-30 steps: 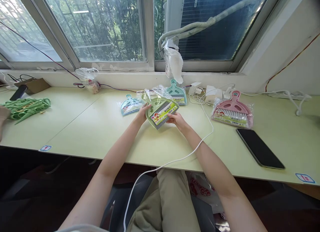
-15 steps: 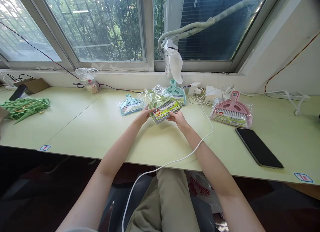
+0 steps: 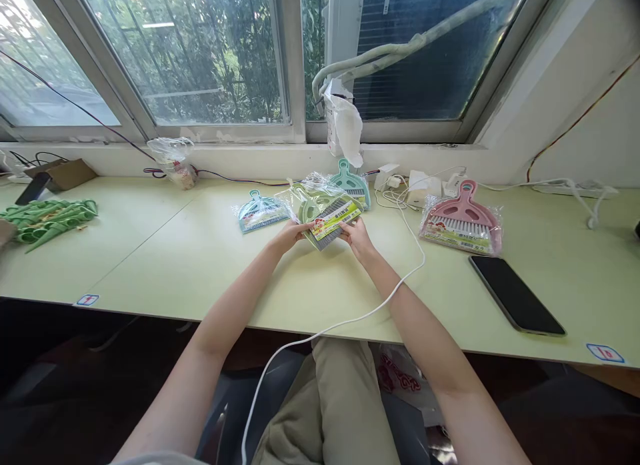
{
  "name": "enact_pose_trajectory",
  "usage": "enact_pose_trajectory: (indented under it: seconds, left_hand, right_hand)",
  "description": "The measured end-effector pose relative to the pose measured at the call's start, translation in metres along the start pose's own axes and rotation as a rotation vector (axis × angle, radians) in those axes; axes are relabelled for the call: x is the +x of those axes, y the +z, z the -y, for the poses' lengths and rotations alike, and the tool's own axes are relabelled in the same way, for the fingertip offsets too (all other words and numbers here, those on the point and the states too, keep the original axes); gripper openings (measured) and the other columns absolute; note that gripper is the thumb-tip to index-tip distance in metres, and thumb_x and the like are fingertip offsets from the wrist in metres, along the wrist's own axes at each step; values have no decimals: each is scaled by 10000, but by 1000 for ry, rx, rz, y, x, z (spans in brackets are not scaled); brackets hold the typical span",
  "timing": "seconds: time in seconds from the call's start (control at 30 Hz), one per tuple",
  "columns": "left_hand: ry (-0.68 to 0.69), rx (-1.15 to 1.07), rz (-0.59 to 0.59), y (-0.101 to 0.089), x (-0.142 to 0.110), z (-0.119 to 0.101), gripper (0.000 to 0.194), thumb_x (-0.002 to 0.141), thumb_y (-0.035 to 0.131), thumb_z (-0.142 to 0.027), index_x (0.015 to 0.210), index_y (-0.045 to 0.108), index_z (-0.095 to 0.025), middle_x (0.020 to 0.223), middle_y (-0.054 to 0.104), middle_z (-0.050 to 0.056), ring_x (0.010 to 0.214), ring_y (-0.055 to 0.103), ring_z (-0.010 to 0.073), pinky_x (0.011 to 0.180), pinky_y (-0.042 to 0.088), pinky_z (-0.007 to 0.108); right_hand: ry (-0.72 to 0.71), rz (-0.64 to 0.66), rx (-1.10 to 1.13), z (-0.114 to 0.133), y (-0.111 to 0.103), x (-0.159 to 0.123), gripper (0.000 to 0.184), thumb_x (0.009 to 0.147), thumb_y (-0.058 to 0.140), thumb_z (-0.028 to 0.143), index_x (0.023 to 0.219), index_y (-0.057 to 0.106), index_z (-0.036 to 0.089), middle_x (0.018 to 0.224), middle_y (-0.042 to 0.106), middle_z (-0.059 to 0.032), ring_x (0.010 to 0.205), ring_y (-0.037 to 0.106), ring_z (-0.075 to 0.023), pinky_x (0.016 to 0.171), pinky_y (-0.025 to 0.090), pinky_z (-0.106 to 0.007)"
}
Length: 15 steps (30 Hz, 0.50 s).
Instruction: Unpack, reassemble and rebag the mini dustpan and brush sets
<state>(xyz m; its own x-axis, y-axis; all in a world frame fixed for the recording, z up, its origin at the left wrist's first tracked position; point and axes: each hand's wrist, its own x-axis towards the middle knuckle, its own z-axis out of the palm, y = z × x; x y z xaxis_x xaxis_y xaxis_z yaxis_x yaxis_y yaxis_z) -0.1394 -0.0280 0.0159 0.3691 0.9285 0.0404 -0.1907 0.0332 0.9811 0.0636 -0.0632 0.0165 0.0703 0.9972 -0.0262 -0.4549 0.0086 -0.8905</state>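
Note:
Both my hands hold a green mini dustpan-and-brush set [image 3: 327,215] above the pale green table [image 3: 200,265]. My left hand [image 3: 289,236] grips its left lower edge. My right hand [image 3: 356,237] pinches its right lower corner by the labelled grey bristles. A clear plastic bag [image 3: 313,185] covers the set's handle end. A blue set in a bag [image 3: 260,211] lies just left of it, and a teal set [image 3: 353,183] lies behind it.
A pink bagged set [image 3: 463,219] lies to the right, with a black phone [image 3: 515,293] nearer the front edge. A white cable [image 3: 400,278] runs past my right arm. Chargers [image 3: 420,185] sit by the wall. Green plastic pieces [image 3: 45,218] are piled far left.
The green set has tipped up and moved away from me toward the plastic bag, handle end first. Both hands followed it forward.

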Motion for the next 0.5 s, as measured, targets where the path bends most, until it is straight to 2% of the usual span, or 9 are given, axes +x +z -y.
enact_pose_trajectory:
  seconds: [0.27,0.5]
  left_hand:
    - [2,73,9,7,-5,-3,674,667,839,-319,1276,582,-188,1126,725,106,1012,703,266,949,562,439]
    - [-15,98,7,18,-10,-10,653,630,859,-327,1217,607,-189,1119,726,107,980,704,264,866,588,415]
  right_hand:
    - [-19,19,120,-2,-1,3,414,742,590,43,1067,515,290,958,714,33,861,697,-134,805,615,-301]
    - [-45,1,177,-8,0,4,446,742,589,41,1096,512,301,1091,697,28,985,681,-149,875,605,-349]
